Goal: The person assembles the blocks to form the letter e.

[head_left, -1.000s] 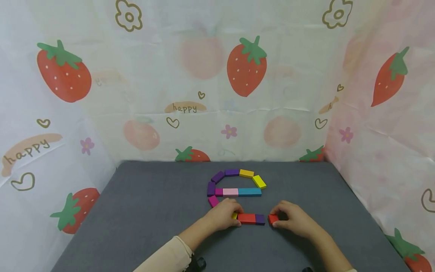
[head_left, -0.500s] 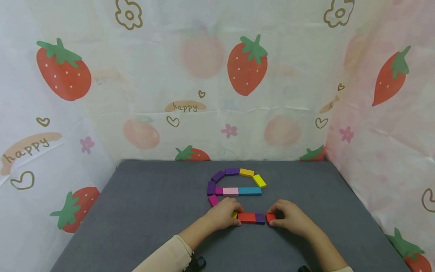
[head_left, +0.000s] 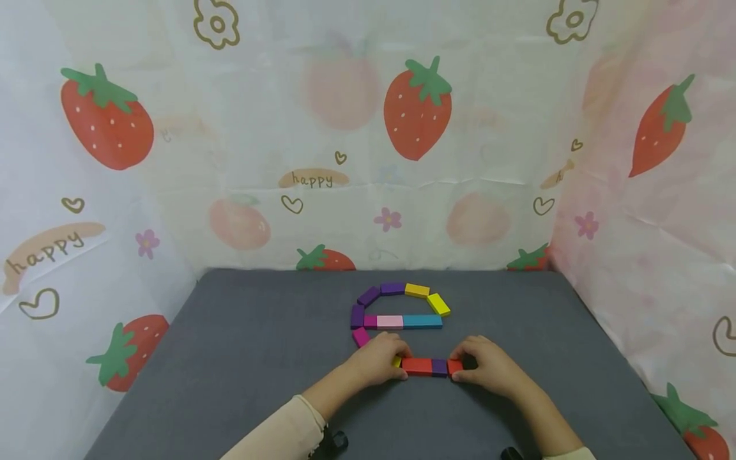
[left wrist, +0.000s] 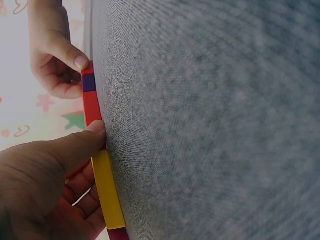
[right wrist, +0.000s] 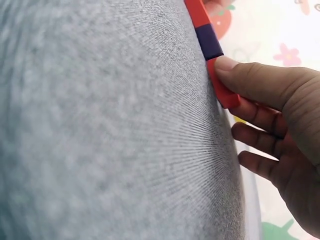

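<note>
A row of coloured wooden blocks lies on the grey cloth. My left hand (head_left: 374,361) pinches the left end of a long red block (head_left: 416,367) near its joint with a yellow block (left wrist: 109,192). Against the red block's right end sits a short purple block (head_left: 439,368). My right hand (head_left: 491,367) pinches another red block (right wrist: 225,90) between thumb and fingers, its end meeting the purple one in the right wrist view. In the left wrist view a dark magenta block (left wrist: 118,234) follows the yellow; in the head view my left hand hides most of that stretch.
Behind my hands, purple blocks (head_left: 393,289) and yellow blocks (head_left: 417,291) form an arch above a straight row with a pink block (head_left: 390,322) and a blue block (head_left: 422,322). A magenta block (head_left: 361,337) slants down towards my left hand. Strawberry-print cloth (head_left: 345,153) walls the table.
My right hand has slid left with its red block, bringing it up to the purple block and closing the gap between them. My left hand keeps its place.
</note>
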`<action>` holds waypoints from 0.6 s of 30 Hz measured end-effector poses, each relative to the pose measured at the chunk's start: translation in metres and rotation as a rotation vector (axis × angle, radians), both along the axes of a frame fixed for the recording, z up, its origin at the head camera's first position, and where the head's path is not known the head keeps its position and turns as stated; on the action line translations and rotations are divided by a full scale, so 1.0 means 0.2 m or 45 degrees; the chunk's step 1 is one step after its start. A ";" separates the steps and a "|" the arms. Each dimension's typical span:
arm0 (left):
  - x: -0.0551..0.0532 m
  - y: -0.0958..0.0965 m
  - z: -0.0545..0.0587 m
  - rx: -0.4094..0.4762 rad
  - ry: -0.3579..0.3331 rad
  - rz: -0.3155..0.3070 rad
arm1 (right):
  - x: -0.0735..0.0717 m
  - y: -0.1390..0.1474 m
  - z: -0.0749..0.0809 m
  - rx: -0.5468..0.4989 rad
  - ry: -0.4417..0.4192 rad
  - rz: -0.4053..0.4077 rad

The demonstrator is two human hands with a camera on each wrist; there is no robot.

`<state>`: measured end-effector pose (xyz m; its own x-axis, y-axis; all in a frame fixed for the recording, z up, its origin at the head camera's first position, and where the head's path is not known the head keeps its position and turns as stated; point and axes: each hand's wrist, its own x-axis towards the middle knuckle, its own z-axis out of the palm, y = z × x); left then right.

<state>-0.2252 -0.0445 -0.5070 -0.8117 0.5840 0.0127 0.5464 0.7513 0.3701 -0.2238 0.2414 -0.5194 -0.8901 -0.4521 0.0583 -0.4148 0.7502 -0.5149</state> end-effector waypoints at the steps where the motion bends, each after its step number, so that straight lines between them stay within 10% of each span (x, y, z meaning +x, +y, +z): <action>1: 0.00 0.00 0.00 0.000 0.000 -0.002 | 0.00 0.00 0.00 0.001 0.001 0.003; 18: 0.00 0.00 0.00 0.004 -0.003 -0.006 | 0.01 -0.02 0.02 0.017 -0.023 0.013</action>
